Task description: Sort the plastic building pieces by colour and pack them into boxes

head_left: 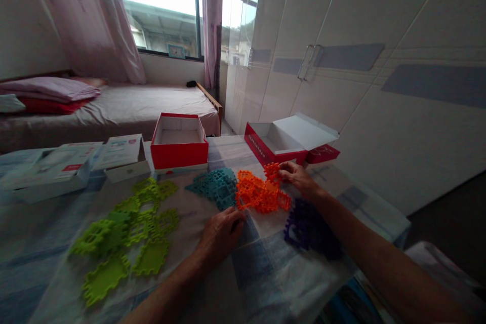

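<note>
My right hand [298,174] pinches an orange puzzle-edged building piece [272,172] above the right side of an orange pile [256,195]. At the near edge of that pile, my left hand [222,230] rests on the tablecloth with its fingers curled in, and no piece shows in it. Teal pieces [218,187] are heaped just left of the orange ones. Beneath my right forearm lies a dark purple pile [307,228], partly covered by the arm. Lime green pieces [140,228], some flat and some with lattice openings, spread across the left of the table.
An open red box [178,156] stands at the table's back, with white boxes [125,154] to its left. Behind my right hand is another red box [261,147], its white lid [304,131] folded back. A bed [152,106] and a wardrobe [341,20] stand beyond.
</note>
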`<action>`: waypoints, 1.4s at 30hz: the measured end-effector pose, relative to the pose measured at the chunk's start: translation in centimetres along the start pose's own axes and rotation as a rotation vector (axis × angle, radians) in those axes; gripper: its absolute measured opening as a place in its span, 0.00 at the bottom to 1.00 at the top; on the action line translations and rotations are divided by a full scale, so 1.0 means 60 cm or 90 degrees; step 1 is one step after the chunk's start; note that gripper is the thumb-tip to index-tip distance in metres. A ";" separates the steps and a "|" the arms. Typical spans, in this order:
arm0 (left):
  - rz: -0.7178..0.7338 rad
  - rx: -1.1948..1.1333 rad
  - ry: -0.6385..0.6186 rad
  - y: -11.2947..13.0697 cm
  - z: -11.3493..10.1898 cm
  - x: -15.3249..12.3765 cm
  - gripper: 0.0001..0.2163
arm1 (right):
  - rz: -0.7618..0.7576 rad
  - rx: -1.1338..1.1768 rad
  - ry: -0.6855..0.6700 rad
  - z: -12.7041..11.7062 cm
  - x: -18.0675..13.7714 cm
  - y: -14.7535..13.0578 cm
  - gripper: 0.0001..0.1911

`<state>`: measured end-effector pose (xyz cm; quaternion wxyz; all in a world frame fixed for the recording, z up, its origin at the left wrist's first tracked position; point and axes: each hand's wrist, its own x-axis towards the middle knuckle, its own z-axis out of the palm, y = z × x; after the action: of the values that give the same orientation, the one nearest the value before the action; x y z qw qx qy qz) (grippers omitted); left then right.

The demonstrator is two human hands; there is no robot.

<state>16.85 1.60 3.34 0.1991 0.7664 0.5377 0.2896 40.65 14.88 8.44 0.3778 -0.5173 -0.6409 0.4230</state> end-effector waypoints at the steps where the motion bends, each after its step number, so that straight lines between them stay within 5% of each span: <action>1: 0.000 -0.002 0.000 0.000 0.000 0.000 0.11 | 0.005 0.017 0.011 -0.002 -0.001 -0.001 0.15; 9: 0.001 -0.005 -0.013 -0.005 0.000 -0.001 0.10 | -0.016 0.104 0.110 -0.038 0.061 -0.065 0.07; 13: 0.006 0.006 -0.011 -0.007 0.001 0.000 0.10 | -0.049 -0.126 0.262 -0.060 0.121 -0.100 0.10; 16: 0.004 0.008 -0.012 -0.006 0.002 0.001 0.10 | -0.110 -0.372 0.354 -0.064 0.113 -0.098 0.15; 18: 0.005 0.009 -0.017 -0.005 0.002 0.002 0.10 | -0.143 -0.445 0.255 -0.059 0.078 -0.084 0.14; 22: 0.010 0.012 -0.016 -0.005 0.001 0.002 0.10 | -0.056 -0.504 -0.165 -0.040 -0.007 -0.043 0.14; 24: 0.011 0.014 -0.011 -0.006 0.001 0.002 0.10 | -0.017 -0.561 -0.259 -0.030 -0.032 -0.028 0.15; 28: 0.016 0.010 -0.015 -0.004 -0.002 -0.001 0.10 | 0.003 -0.598 -0.259 -0.018 -0.039 -0.015 0.15; 33: 0.014 0.006 -0.018 -0.002 -0.002 -0.001 0.10 | 0.020 -0.429 -0.322 -0.036 -0.015 -0.005 0.13; 37: 0.022 -0.001 -0.011 -0.006 0.002 0.000 0.09 | 0.001 -0.300 -0.286 -0.045 0.012 0.008 0.14; 42: 0.020 0.009 -0.010 -0.010 0.004 0.001 0.09 | 0.019 -0.352 -0.254 -0.014 0.033 0.019 0.08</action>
<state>16.61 1.84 2.82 0.1934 0.7785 0.5259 0.2828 41.46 17.06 7.75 0.0846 -0.5165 -0.7850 0.3314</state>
